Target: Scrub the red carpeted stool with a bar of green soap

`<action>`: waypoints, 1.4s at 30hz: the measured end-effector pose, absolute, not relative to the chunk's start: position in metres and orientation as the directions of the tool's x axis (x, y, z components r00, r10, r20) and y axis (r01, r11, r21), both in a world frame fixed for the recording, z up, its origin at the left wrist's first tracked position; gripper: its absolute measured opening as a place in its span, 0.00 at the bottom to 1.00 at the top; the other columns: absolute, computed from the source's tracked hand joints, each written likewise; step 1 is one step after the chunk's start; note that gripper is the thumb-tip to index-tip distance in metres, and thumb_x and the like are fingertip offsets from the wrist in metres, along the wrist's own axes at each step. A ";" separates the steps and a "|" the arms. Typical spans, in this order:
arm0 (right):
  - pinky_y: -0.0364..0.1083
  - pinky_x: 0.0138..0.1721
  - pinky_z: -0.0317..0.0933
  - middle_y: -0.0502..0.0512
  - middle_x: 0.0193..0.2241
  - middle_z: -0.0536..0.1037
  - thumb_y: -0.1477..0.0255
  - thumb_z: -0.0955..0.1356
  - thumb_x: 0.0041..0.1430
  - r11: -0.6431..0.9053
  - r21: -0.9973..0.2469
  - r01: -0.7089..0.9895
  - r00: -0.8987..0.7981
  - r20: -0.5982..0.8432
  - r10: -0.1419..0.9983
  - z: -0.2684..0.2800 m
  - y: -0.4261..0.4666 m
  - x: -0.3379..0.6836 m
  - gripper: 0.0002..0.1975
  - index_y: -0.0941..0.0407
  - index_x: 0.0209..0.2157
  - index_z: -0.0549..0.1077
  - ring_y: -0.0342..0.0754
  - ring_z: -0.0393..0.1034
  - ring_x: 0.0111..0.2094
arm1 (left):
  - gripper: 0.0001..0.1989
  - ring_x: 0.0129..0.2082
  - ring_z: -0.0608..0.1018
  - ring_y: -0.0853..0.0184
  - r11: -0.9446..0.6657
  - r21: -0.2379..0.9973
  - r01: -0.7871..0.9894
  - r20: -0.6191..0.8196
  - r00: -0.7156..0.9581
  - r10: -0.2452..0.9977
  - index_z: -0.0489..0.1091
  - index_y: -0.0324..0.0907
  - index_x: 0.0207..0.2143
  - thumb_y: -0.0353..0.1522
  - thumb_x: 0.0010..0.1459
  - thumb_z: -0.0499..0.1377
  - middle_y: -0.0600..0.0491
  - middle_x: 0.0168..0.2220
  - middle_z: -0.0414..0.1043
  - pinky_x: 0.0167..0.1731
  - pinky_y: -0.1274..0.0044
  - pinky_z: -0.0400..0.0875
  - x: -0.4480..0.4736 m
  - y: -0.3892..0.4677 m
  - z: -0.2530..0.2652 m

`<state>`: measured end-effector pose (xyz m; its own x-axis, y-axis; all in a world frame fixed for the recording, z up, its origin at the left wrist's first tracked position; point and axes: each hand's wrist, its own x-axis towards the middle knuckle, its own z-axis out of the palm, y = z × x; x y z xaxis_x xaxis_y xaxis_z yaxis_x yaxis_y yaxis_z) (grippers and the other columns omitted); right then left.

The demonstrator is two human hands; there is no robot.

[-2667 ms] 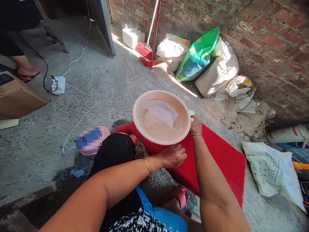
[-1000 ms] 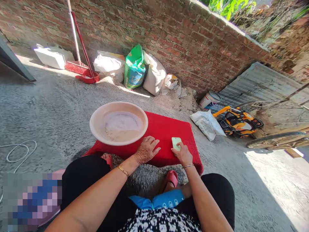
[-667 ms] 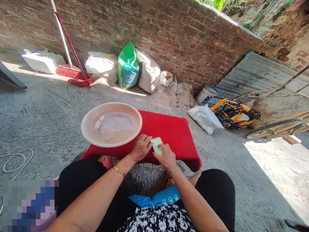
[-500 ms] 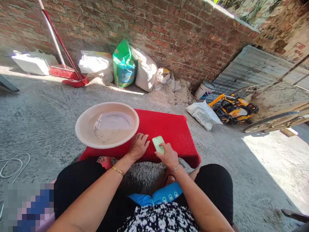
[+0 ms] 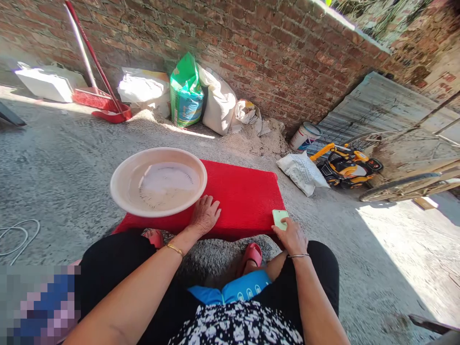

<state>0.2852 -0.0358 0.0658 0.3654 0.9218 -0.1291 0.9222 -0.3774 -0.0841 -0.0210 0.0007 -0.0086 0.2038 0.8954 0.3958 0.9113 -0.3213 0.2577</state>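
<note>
Scrubbing pad (image 5: pixel 280 218) gripped by right hand (image 5: pixel 293 235), lower centre-right | left hand (image 5: pixel 205 214) flat, open on red mat (image 5: pixel 244 196) beside basin (image 5: pixel 158 181) | mat looks dry, washing barely begun.

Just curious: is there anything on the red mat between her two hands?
No. In the head view, only bare red mat lies between the left hand, flat beside the basin, and the right hand holding a green bar.
</note>
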 end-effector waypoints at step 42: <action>0.55 0.49 0.61 0.67 0.49 0.68 0.61 0.63 0.62 -0.080 -0.267 0.960 0.201 0.463 0.863 0.004 -0.017 0.310 0.21 0.57 0.51 0.74 0.57 0.63 0.47 | 0.15 0.45 0.70 0.53 -0.337 0.057 0.940 0.440 0.279 0.854 0.76 0.41 0.42 0.38 0.63 0.53 0.42 0.43 0.70 0.43 0.64 0.63 -0.025 0.008 -0.006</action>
<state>0.3097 -0.0171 0.0045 0.2010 0.8633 0.4630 0.9602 -0.0801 -0.2675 -0.0250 0.0076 -0.0062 0.2790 0.8536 0.4399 0.9399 -0.3367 0.0574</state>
